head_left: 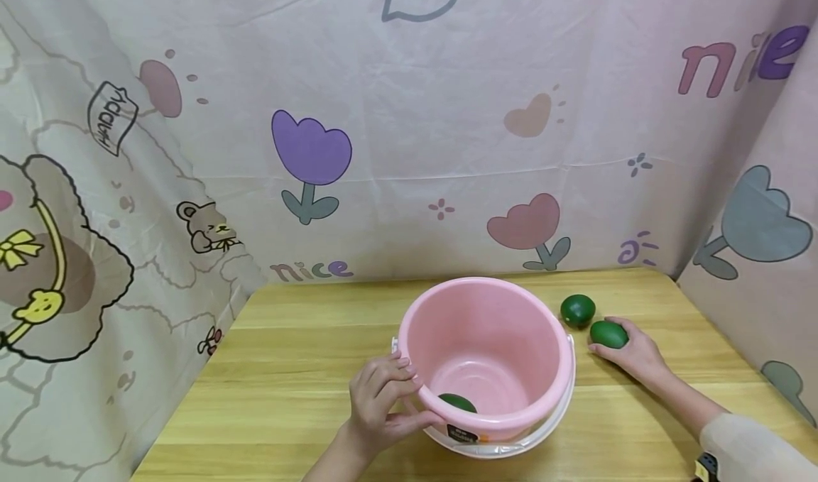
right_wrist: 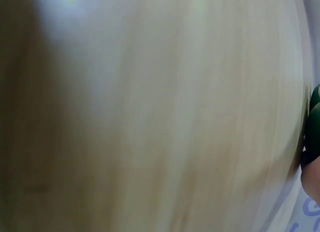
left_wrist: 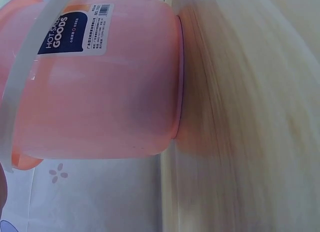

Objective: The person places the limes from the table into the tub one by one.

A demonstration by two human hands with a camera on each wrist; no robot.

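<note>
A pink bucket (head_left: 486,404) stands upright on the wooden table, and my left hand (head_left: 383,397) holds its rim at the near left. In the left wrist view, the bucket wall (left_wrist: 100,107) fills much of the frame, with a dark shape showing faintly through it. One dark green oval fruit (head_left: 457,401) lies inside the bucket, partly hidden by the near rim. Right of the bucket, my right hand (head_left: 635,351) grips another green fruit (head_left: 609,334) between thumb and fingers. A third green fruit (head_left: 578,311) sits on the table just beyond it.
The bucket's white handle (head_left: 537,436) hangs down around its near side. A wooden tabletop (head_left: 287,354) spreads beneath everything. Printed cloth (head_left: 409,134) hangs behind the table and on both sides. A label (left_wrist: 82,29) is stuck on the bucket's outer wall.
</note>
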